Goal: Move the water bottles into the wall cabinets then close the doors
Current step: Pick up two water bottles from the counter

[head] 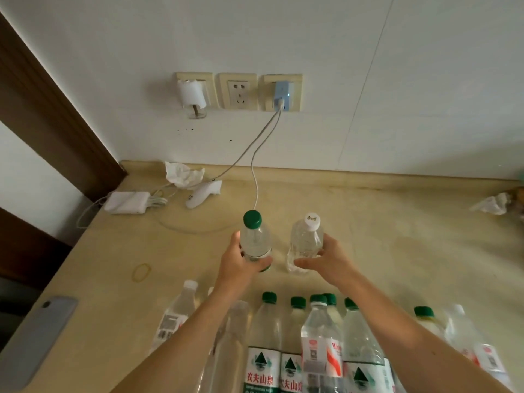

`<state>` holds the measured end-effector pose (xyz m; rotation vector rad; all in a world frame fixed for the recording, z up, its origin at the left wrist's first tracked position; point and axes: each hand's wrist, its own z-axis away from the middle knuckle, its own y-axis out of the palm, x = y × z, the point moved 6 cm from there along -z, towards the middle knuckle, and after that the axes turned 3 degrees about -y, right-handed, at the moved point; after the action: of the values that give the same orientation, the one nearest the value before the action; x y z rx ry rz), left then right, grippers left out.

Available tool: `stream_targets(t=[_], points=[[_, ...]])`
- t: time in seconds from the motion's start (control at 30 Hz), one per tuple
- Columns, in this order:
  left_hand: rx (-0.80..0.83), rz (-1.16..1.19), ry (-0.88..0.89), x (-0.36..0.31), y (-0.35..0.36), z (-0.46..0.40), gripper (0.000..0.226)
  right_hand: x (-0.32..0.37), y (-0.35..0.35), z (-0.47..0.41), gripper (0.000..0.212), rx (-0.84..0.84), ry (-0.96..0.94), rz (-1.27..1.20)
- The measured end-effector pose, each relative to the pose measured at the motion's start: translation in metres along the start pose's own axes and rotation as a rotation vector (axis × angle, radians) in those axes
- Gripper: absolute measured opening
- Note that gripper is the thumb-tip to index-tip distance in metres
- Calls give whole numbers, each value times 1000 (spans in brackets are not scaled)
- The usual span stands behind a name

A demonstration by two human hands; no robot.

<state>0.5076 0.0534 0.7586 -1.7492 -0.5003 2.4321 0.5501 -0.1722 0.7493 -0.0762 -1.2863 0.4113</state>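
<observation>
Over the beige counter's middle, the left hand (pixel 241 263) grips a green-capped clear bottle (pixel 256 241), the right hand (pixel 330 260) a white-capped clear bottle (pixel 304 245); next, up to the cabinets.

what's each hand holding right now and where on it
The left hand grips the green-capped bottle round its lower body; the right hand grips the white-capped bottle low on its body.

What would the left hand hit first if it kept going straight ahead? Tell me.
Likely the white charging cable on the countertop, then the wall; depth is unclear. The left hand holds the green-capped bottle.
</observation>
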Motion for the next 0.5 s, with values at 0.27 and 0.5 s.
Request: stream_targets(t=[0.27, 0.5], points=[[61, 82, 128, -19, -12, 7, 55, 26, -13, 39, 46, -213, -8, -172], [209, 162, 406, -132, -25, 41, 54, 120, -38, 114, 47, -411, -215, -216]])
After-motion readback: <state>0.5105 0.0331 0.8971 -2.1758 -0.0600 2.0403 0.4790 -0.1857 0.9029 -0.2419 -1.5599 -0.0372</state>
